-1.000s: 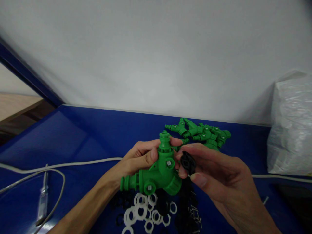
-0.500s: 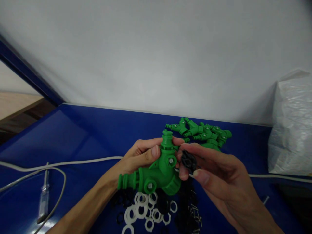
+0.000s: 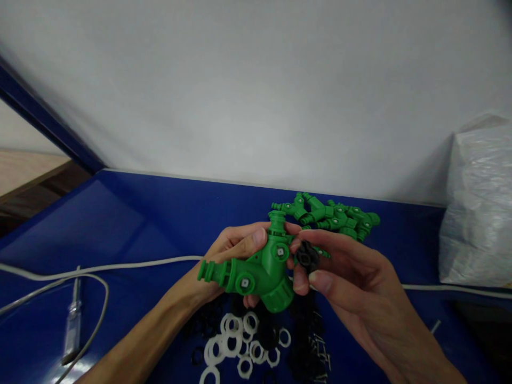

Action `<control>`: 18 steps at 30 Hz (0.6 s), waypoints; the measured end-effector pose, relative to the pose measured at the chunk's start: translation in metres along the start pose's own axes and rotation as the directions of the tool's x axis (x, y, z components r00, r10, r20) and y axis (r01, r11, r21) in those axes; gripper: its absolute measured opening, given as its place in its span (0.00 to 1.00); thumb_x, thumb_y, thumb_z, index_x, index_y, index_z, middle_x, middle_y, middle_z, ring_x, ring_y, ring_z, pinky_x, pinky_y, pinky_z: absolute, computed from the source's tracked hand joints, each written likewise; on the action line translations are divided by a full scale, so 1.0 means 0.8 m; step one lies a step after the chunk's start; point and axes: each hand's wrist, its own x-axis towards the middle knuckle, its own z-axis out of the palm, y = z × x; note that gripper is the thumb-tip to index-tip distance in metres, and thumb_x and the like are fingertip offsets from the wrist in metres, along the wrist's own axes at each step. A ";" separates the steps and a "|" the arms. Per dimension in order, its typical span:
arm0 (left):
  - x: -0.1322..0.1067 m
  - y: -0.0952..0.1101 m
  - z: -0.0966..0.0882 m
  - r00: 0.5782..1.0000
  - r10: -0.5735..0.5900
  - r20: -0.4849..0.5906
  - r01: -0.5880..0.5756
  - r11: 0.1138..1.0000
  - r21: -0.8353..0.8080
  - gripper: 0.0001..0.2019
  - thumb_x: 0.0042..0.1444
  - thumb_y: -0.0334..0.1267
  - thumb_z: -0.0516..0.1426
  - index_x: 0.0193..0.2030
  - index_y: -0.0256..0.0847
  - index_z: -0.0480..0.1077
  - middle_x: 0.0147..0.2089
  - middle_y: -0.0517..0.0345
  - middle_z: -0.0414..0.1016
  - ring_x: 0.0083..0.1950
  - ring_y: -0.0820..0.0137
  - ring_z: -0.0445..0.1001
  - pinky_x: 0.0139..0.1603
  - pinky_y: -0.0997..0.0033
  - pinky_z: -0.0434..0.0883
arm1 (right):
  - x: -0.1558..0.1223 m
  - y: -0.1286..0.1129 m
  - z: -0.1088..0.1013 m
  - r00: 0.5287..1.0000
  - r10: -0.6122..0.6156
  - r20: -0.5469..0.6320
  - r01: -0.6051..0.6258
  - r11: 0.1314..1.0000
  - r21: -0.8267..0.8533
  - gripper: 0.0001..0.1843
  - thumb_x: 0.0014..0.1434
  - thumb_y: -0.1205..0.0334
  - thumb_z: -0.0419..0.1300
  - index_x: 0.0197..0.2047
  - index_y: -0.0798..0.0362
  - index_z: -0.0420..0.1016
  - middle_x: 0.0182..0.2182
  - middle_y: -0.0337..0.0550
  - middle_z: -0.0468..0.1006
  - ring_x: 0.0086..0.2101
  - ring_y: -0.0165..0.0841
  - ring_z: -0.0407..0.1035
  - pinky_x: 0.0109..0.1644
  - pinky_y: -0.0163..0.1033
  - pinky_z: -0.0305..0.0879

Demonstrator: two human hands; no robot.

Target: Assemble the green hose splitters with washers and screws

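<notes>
My left hand (image 3: 236, 246) is closed round a green plastic Y-shaped hose connector (image 3: 267, 269), its thumb on the upper branch. Two round ports with pale square stems face me, and a ribbed collar points downward. Between the thumb and fingers of my right hand (image 3: 348, 272) sits a small black plastic knob (image 3: 307, 257), a socket in its face turned toward me. The knob is close to the connector's right side, apart from the stems. Below the hands lie several white ring nuts (image 3: 232, 344) and a dark heap of black parts (image 3: 304, 341).
Several green connectors (image 3: 336, 216) are piled behind my hands. Small metal screws (image 3: 320, 354) lie beside the black parts. A screwdriver with a clear handle (image 3: 72, 325) rests at left near a white cable (image 3: 132, 265). A wrapped plastic bag (image 3: 478, 208) stands at right.
The connector has tilted and shifted slightly up and right in my left hand. My right fingers have turned the black knob so its socket shows.
</notes>
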 end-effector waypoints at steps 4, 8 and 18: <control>0.002 0.001 0.001 1.000 0.006 -0.017 -0.006 1.000 0.029 0.25 0.62 0.51 0.58 0.60 0.40 0.72 0.34 0.53 0.79 0.22 0.71 0.76 0.15 0.80 0.71 | -0.002 0.002 0.000 1.000 -0.017 -0.012 0.016 0.999 -0.046 0.19 0.58 0.71 0.67 0.48 0.36 0.82 0.45 0.36 0.85 0.32 0.29 0.81 0.40 0.33 0.79; 0.002 0.004 0.004 0.998 0.003 -0.055 0.002 0.996 0.086 0.24 0.62 0.51 0.59 0.60 0.40 0.73 0.33 0.54 0.80 0.18 0.76 0.73 0.14 0.82 0.70 | -0.005 -0.001 0.000 0.991 -0.085 -0.100 0.062 0.976 -0.210 0.19 0.56 0.71 0.69 0.47 0.38 0.82 0.45 0.36 0.85 0.34 0.31 0.81 0.41 0.34 0.80; 0.005 0.011 0.014 0.975 0.090 -0.203 -0.034 0.965 0.262 0.23 0.57 0.52 0.63 0.53 0.38 0.79 0.27 0.57 0.79 0.20 0.77 0.72 0.22 0.80 0.71 | -0.003 0.000 0.003 0.918 -0.396 -0.024 0.280 0.690 -0.668 0.20 0.57 0.73 0.67 0.48 0.40 0.81 0.46 0.31 0.82 0.41 0.26 0.79 0.47 0.28 0.77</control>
